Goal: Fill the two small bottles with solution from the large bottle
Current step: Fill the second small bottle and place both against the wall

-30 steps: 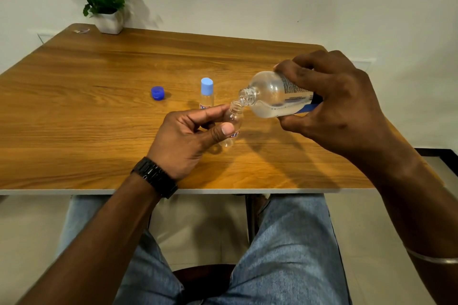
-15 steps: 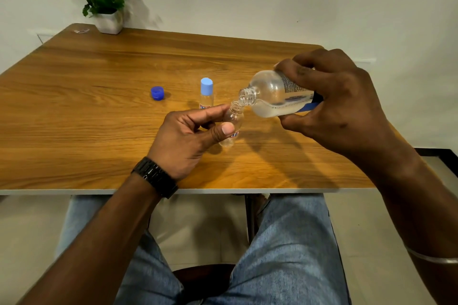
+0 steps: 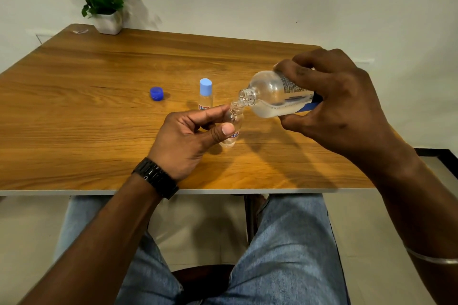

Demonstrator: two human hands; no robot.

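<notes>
- The left hand [image 3: 188, 136] pinched the open small bottle [image 3: 232, 126] between thumb and fingers.
- The right hand [image 3: 342, 104] gripped the tilted large bottle [image 3: 272, 93], its mouth just above the small bottle's mouth.

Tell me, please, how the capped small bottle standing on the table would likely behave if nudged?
The capped small bottle looks tall and narrow, so it would probably tip easily. Being small clear plastic, it seems light. Once down, its round body might roll across the smooth table.
</notes>
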